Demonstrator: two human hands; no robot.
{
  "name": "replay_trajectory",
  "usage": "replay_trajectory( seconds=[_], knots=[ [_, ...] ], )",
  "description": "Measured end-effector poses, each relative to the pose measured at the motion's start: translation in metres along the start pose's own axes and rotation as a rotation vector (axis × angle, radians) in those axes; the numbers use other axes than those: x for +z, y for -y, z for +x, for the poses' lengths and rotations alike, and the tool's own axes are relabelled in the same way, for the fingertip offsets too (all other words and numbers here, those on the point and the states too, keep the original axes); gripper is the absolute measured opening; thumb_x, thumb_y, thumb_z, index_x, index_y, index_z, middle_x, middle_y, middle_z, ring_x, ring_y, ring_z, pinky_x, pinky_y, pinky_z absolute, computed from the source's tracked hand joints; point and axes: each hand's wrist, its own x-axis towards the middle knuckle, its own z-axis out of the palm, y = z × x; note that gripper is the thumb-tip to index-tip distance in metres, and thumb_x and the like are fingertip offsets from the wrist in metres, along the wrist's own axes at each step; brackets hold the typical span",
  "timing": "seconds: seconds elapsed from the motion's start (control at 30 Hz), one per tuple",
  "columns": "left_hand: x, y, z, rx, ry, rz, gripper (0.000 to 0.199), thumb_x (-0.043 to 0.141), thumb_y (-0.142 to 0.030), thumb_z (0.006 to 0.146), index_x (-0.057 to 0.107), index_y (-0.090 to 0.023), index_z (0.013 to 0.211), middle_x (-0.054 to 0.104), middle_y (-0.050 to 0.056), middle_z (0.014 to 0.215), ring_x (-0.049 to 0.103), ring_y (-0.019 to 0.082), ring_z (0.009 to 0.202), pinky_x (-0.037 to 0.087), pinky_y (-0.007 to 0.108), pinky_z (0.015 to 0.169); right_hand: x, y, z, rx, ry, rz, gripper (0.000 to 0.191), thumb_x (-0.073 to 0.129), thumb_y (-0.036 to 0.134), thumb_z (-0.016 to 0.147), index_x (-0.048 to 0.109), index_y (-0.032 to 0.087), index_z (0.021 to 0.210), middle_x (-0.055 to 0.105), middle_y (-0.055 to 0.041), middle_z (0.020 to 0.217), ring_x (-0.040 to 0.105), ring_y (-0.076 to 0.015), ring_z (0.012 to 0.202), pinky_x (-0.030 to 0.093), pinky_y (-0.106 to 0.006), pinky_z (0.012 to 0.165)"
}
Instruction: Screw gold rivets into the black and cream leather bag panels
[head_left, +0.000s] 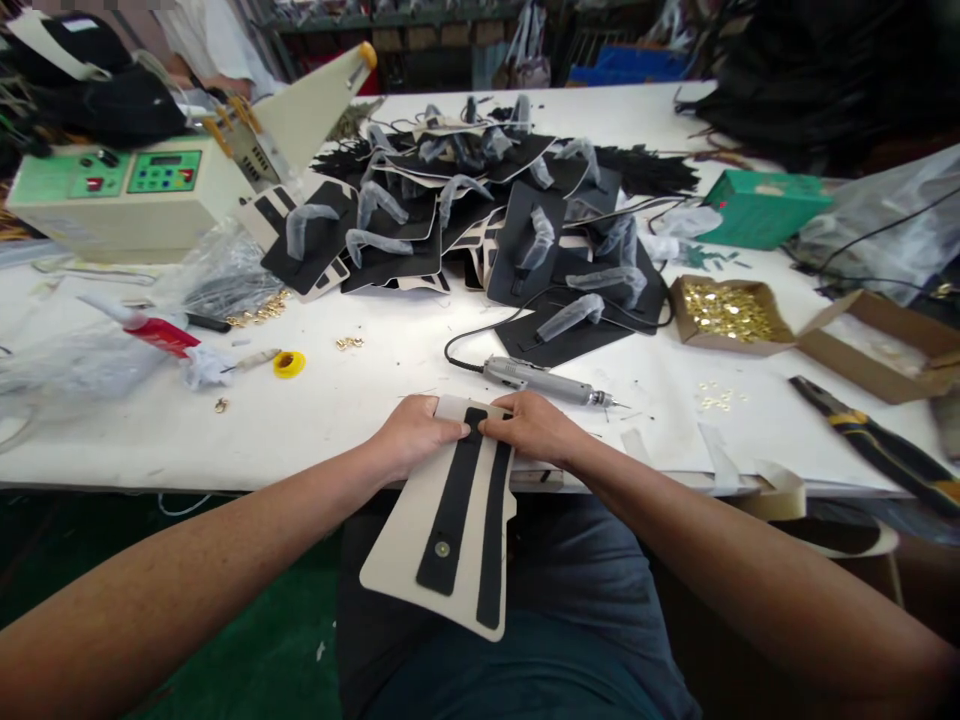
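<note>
Both hands grip the upper end of a cream-coloured panel (405, 550) with two black strips on it, tilted over the table's front edge and my lap. My left hand (414, 432) is closed on its upper left side, the thumb on the wider strip. From the right, my right hand (534, 427) pinches the same end, its thumb close to the other one. A small round metal fastener (442, 549) shows low on the wider strip. Fingers behind the panel are hidden. Just beyond the hands lies a grey electric screwdriver (544, 380) with a black cable.
Black panels (525, 240) with plastic-wrapped handles are heaped behind the screwdriver. A box of gold-coloured metal pieces (726, 312), an open carton (885, 340) and pliers (862, 430) are at right. At left are a yellow tape roll (289, 364), a red tube (161, 332) and a machine (135, 200).
</note>
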Motion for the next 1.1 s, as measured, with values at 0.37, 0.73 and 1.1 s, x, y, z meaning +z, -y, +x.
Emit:
replay_trajectory(
  seconds=[0.37,0.73,1.1],
  knots=[
    [-0.001,-0.01,0.011,0.124,-0.015,0.416,0.005,0.072,-0.021,0.075,0.075,-0.017,0.074,0.075,0.003,0.075,0.067,0.02,0.069,0.045,0.03,0.063,0.018,0.004,0.004,0.008,-0.154,-0.375,0.023,0.062,0.032,0.089,0.062,0.02,0.07,0.06,-0.0004,0.064,0.051,-0.0153,0.063,0.029,-0.028,0.059],
    [0.004,-0.011,0.008,0.132,-0.122,0.514,0.005,0.075,-0.02,0.076,0.07,-0.019,0.077,0.073,0.002,0.077,0.067,0.021,0.074,0.046,0.032,0.067,0.019,0.009,0.006,0.041,-0.15,-0.455,0.022,0.06,0.035,0.089,0.072,0.02,0.078,0.07,-0.0044,0.072,0.058,-0.0181,0.068,0.03,-0.028,0.06],
    [-0.002,0.023,-0.006,0.754,-0.245,0.704,0.033,0.08,-0.025,0.085,0.075,-0.024,0.118,0.061,0.01,0.142,0.054,0.03,0.131,0.048,0.05,0.113,0.013,0.01,0.007,0.046,-0.115,-0.391,0.022,0.062,0.035,0.087,0.077,0.019,0.083,0.071,-0.0044,0.072,0.059,-0.0184,0.068,0.03,-0.029,0.059]
  ],
)
